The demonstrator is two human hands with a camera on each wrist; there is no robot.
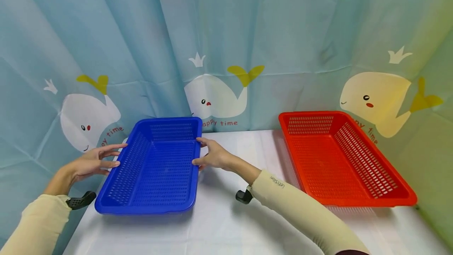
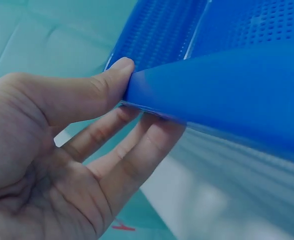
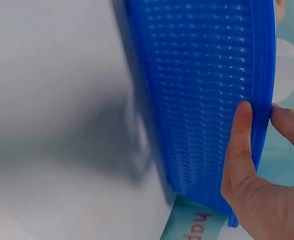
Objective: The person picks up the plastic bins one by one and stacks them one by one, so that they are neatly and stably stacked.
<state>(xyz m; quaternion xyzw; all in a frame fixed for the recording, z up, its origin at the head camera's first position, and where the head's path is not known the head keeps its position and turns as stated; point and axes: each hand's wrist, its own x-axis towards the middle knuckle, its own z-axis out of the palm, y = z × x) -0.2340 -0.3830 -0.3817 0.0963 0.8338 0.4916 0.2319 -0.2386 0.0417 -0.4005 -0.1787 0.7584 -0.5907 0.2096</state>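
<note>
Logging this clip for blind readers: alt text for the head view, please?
Left hand and right hand grip opposite sides of a blue basket over a white table; a red basket stands at right, before a whale-print curtain.

cream left sleeve [image 1: 39,223] | cream right sleeve [image 1: 304,211], dark lettering [image 1: 277,182] | black wrist mounts [image 1: 81,200] | maroon cloth edge [image 1: 352,252]

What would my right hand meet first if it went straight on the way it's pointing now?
The blue basket: your right hand is holding its rim. Past that rim, the line seems to cross the basket toward its opposite side, though depth is hard to judge.
</note>
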